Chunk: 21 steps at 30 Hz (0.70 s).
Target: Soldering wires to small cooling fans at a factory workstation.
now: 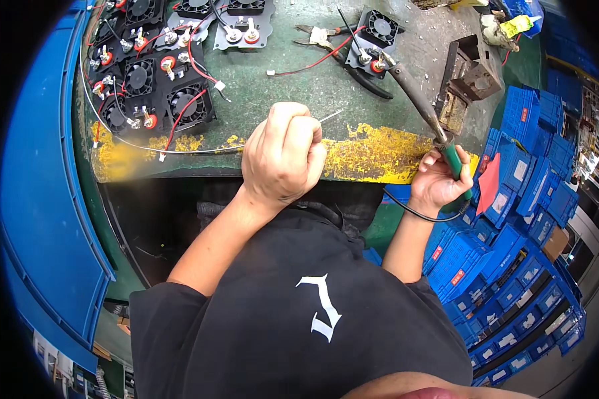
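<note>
"How are my hands set? You ask as if you can't see."
"Tell me anyway, from your side."
"My right hand (441, 179), nearest me, is closed around the green grip of the iron (419, 103). My left hand (283, 153) is curled into a fist on the wire (331, 116), whose short end pokes out on the right."
"How would you do this well?"
"I'd rest the right wrist and hold the iron lightly, so the tip is steady. I take the wire for solder, so I'd warm the red terminal (378, 66) first, then feed in a little at a time. The wire's end is well apart from it, so my left hand would need to reach forward."
"Which way does the iron point?"
"It slants over the right part of the table (259, 93), grip toward me, long axis running away and to the left. The tip ends at the red terminal; touching or just beside, I can't tell. The fan (382, 26) sits beyond that."
</note>
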### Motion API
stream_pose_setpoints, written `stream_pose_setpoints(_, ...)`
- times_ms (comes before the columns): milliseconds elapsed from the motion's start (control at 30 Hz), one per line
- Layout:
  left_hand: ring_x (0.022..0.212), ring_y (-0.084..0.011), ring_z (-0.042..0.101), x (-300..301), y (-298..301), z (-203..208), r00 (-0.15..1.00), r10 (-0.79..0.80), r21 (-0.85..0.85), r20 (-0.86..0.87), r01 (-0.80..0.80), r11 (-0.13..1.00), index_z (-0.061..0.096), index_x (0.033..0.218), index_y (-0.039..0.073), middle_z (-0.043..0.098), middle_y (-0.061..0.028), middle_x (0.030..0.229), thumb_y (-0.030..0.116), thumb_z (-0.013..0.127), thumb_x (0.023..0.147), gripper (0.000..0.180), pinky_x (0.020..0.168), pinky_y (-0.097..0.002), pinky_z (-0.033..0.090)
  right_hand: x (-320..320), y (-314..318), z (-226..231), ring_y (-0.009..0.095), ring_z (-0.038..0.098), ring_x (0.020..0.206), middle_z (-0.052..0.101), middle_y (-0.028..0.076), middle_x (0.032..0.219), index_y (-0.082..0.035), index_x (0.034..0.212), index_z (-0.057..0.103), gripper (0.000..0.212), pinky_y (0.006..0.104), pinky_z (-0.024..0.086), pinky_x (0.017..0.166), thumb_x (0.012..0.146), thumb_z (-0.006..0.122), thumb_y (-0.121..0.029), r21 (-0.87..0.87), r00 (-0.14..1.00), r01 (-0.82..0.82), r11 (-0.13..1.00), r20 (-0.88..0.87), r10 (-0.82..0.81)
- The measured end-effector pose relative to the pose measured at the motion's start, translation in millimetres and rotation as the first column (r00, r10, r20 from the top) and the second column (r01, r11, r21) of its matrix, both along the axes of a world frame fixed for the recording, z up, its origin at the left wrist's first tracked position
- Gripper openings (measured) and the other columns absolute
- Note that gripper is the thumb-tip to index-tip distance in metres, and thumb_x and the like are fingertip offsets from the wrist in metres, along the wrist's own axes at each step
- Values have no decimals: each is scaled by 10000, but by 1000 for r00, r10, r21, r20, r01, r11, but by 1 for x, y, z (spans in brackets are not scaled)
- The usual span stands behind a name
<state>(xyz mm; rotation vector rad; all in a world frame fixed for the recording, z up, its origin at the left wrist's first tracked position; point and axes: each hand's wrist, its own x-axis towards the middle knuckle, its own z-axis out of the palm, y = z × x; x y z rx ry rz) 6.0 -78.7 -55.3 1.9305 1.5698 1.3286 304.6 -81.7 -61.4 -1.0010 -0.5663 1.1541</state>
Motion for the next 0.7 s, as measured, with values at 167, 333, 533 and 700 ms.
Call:
stream_pose_setpoints(167,778,-278,633,0,1,1,1000,6,7,17,-6,1000,577,880,48,595,-114,961,-104,698,655,298,629,-366,520,0,1,0,266,673,709,761,172,1016,-78,1186,710,461,337,492,506,984,522,-447,-10,1000,-6,1000,-3,6)
stream_pose_setpoints(333,768,-281,631,0,1,3,1000,1,-9,25,-1,1000,577,878,47,595,-112,959,-100,697,661,288,627,-367,516,0,1,0,265,678,730,758,165,1014,-81,1184,709,455,338,491,509,987,517,-443,-14,1000,13,1000,10,-13)
stream_pose_setpoints(533,753,-280,626,0,1,3,1000,1,-10,27,0,1000,577,872,47,591,-112,958,-97,695,666,278,617,-366,510,0,1,0,269,681,719,758,166,1013,-86,1177,703,448,347,499,511,986,517,-446,-17,1000,11,1000,12,-11)
stream_pose_setpoints(700,749,-274,627,0,1,3,1000,9,-18,27,-8,1000,578,870,50,591,-109,966,-97,694,673,272,608,-366,505,-2,0,-2,273,680,698,756,173,1009,-86,1174,690,440,355,504,507,991,505,-441,-11,999,22,1000,41,-22)
